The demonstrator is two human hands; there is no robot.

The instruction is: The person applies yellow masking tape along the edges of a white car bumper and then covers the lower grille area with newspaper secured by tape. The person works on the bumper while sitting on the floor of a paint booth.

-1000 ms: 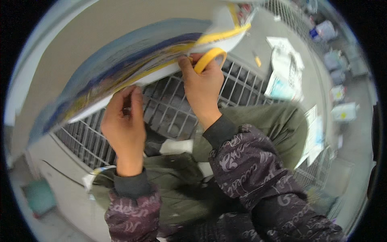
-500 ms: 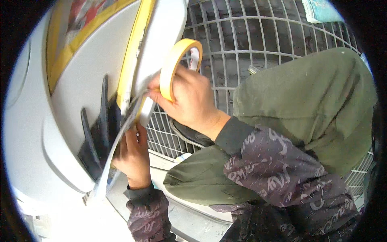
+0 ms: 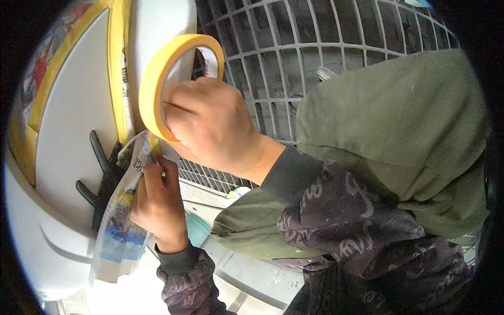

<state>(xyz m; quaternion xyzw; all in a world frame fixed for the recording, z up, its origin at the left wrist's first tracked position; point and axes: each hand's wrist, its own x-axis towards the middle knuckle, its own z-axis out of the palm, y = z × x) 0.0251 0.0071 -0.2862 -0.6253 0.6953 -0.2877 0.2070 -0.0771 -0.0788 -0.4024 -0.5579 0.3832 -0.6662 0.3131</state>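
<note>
A roll of yellow masking tape (image 3: 150, 86) hangs round the fingers of my right hand (image 3: 212, 123), which is closed. Its fingertips are hidden behind the roll, close to the top of a printed paper sheet (image 3: 123, 226). Below it, my left hand (image 3: 157, 207) pinches this sheet near its upper edge. The sheet hangs down in front of a white curved panel (image 3: 79, 100). Yellow tape strips (image 3: 119, 58) run along the panel, one ending just above the sheet. Black prongs (image 3: 98, 151) stick out from behind the sheet.
Printed paper (image 3: 44, 68) is taped to the panel at the far left. A metal floor grating (image 3: 315, 47) spreads along the top. My bent legs in green trousers (image 3: 388, 131) fill the right. A teal item (image 3: 198, 229) lies beside my left wrist.
Both hands have shifted left in view, and the tape roll has turned to show more of its ring. The sheet, edge-on and blurred before, now shows its printed face.
</note>
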